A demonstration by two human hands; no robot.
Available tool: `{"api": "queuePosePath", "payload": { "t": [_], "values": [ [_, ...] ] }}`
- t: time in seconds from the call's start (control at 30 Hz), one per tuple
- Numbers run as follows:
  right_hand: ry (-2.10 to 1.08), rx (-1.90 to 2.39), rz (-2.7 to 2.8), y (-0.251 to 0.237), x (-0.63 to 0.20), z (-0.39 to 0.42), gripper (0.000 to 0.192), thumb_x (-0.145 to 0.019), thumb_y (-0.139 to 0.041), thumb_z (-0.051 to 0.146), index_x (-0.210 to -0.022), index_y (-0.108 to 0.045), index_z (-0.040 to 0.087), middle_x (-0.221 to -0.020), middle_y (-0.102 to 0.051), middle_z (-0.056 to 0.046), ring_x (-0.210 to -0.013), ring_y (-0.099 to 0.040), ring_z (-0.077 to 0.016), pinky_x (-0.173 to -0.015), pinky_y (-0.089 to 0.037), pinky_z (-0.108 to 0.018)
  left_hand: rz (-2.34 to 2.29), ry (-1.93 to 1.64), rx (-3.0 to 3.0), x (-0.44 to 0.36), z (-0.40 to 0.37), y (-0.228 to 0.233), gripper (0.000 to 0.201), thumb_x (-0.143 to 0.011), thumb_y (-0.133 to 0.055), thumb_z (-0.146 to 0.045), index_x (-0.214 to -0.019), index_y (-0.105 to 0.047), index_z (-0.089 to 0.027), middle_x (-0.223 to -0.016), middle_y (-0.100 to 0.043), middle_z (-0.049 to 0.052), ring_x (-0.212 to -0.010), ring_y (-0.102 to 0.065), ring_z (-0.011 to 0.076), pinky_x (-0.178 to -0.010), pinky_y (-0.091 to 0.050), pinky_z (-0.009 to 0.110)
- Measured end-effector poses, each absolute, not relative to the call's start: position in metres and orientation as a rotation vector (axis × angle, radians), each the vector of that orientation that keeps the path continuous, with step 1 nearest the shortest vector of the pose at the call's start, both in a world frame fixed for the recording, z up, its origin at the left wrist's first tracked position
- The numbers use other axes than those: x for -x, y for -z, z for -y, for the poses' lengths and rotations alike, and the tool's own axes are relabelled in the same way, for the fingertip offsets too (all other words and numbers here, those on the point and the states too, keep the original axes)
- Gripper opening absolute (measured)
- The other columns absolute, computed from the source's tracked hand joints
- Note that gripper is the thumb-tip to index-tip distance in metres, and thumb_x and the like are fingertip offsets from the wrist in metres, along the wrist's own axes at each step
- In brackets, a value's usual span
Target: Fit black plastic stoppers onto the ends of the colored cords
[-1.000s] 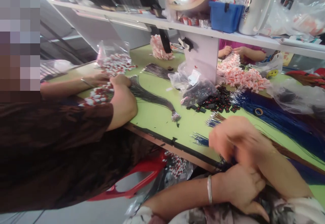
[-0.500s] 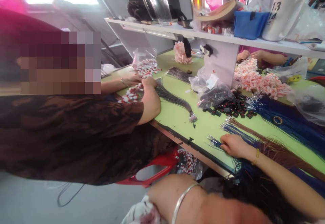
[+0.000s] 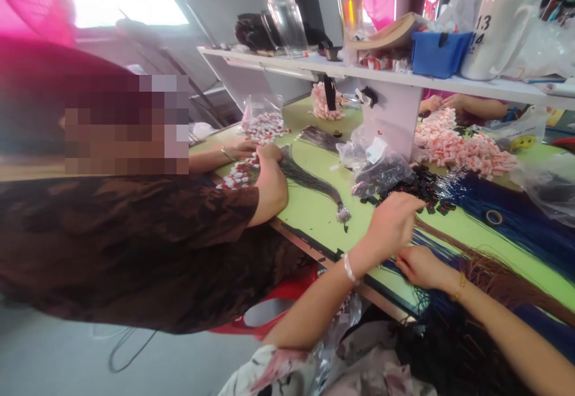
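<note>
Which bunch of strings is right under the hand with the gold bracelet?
The brown bunch. The right hand rests at its thin end, while the blue bunch lies farther back and the grey bunch is by another person.

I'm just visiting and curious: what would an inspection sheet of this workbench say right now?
Surface: green table with a dark front edge, crowded with parts.
Job's things: black clips in a loose pile; blue cords and brown cords fanned out.
Clutter: red-and-white pieces heaped; plastic bag; tape ring.
Hands: left hand reaches toward the black clips; right hand rests on the cords; grip unclear on both.
Cables: grey cord bundle by a neighbour's arm.
Surroundings: shelf carrying a blue bin and white jug; another person's hands behind it.
</note>
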State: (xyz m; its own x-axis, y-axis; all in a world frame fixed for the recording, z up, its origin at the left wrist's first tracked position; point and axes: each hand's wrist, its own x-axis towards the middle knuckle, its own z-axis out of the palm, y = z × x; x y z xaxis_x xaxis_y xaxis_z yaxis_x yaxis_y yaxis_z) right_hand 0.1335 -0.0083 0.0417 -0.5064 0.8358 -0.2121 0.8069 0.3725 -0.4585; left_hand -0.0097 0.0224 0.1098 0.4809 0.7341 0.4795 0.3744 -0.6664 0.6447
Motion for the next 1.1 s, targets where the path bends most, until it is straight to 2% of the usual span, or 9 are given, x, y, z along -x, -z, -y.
{"api": "queuePosePath", "payload": {
  "t": [0.1,0.2,0.27,0.4,0.5,0.63,0.83,0.97,1.1],
  "values": [
    [-0.82,1.494,2.478,-0.039,-0.135,0.01,0.007,-0.084,-0.051,0.02,-0.083,-0.058,0.017,-0.073,-0.06,-0.002,-0.067,-0.051,-0.0138,-0.063,-0.032,-0.023,-1.226,-0.928,-2.254,0.012,-0.075,-0.059,0.033,-0.084,-0.039,-0.01,-0.104,-0.065,-0.013,-0.103,-0.06,0.015,-0.097,-0.055,0.0232,-0.091,-0.044,0.04],
    [-0.856,1.423,2.382,-0.034,-0.139,0.014,0.009,-0.081,-0.048,0.013,-0.079,-0.055,0.017,-0.067,-0.058,0.0,-0.061,-0.048,-0.0119,-0.059,-0.031,-0.022,-1.296,-0.761,-2.276,0.017,-0.1,-0.018,0.03,-0.084,-0.042,-0.012,-0.106,-0.063,-0.011,-0.102,-0.057,0.014,-0.094,-0.055,0.0223,-0.089,-0.043,0.037],
    [-0.913,1.369,2.299,-0.03,-0.14,0.015,0.011,-0.08,-0.045,0.011,-0.077,-0.054,0.017,-0.064,-0.057,0.002,-0.057,-0.047,-0.0106,-0.056,-0.03,-0.021,-1.335,-0.716,-2.282,0.02,-0.104,-0.006,0.025,-0.086,-0.044,-0.017,-0.1,-0.064,-0.013,-0.098,-0.055,0.012,-0.088,-0.055,0.0208,-0.085,-0.044,0.035],
    [-0.961,1.415,2.147,-0.024,-0.143,0.011,0.009,-0.077,-0.047,0.012,-0.072,-0.053,0.017,-0.061,-0.056,0.003,-0.055,-0.047,-0.0101,-0.054,-0.031,-0.02,-1.437,-0.72,-2.262,0.025,-0.1,-0.005,0.012,-0.084,-0.052,-0.025,-0.079,-0.059,-0.016,-0.092,-0.051,0.007,-0.076,-0.051,0.0176,-0.075,-0.043,0.033],
    [-0.9,1.529,2.05,-0.02,-0.145,0.007,0.007,-0.074,-0.048,0.014,-0.071,-0.054,0.017,-0.06,-0.054,0.002,-0.055,-0.046,-0.0106,-0.054,-0.032,-0.021,-1.464,-0.81,-2.175,0.033,-0.093,-0.006,0.002,-0.08,-0.055,-0.018,-0.078,-0.056,-0.017,-0.092,-0.051,0.007,-0.075,-0.05,0.0165,-0.075,-0.042,0.033],
    [-1.036,1.443,1.852,-0.021,-0.144,0.003,0.007,-0.075,-0.048,0.019,-0.074,-0.055,0.017,-0.061,-0.053,0.002,-0.054,-0.044,-0.0107,-0.052,-0.033,-0.021,-1.35,-1.058,-1.779,0.044,-0.078,-0.005,0.019,-0.077,-0.059,-0.019,-0.096,-0.056,-0.017,-0.082,-0.053,0.003,-0.072,-0.051,0.0147,-0.072,-0.043,0.031],
    [-1.143,1.336,1.741,-0.037,-0.135,0.004,0.013,-0.078,-0.051,0.027,-0.071,-0.055,0.016,-0.061,-0.05,0.003,-0.055,-0.042,-0.01,-0.052,-0.033,-0.021,-0.955,-1.091,-0.886,0.043,-0.036,-0.015,0.035,-0.066,-0.076,-0.031,-0.093,-0.059,-0.016,-0.079,-0.057,0.001,-0.068,-0.058,0.0111,-0.055,-0.043,0.021],
    [-1.102,1.326,1.745,-0.042,-0.133,0.008,0.014,-0.078,-0.052,0.028,-0.072,-0.056,0.016,-0.059,-0.049,0.003,-0.053,-0.04,-0.0094,-0.05,-0.032,-0.021,-0.815,-1.031,-0.605,0.038,-0.016,-0.015,0.034,-0.061,-0.08,-0.024,-0.089,-0.063,-0.015,-0.077,-0.06,0.0,-0.066,-0.058,0.0082,-0.061,-0.048,0.019],
    [-0.989,1.326,1.801,-0.04,-0.133,0.011,0.014,-0.079,-0.051,0.025,-0.069,-0.056,0.016,-0.058,-0.05,0.003,-0.051,-0.038,-0.0087,-0.049,-0.029,-0.02,-0.693,-1.002,-0.491,0.034,-0.007,-0.007,0.027,-0.065,-0.078,-0.018,-0.089,-0.065,-0.014,-0.077,-0.061,0.0,-0.065,-0.057,0.0067,-0.063,-0.049,0.018]
  ]
}}
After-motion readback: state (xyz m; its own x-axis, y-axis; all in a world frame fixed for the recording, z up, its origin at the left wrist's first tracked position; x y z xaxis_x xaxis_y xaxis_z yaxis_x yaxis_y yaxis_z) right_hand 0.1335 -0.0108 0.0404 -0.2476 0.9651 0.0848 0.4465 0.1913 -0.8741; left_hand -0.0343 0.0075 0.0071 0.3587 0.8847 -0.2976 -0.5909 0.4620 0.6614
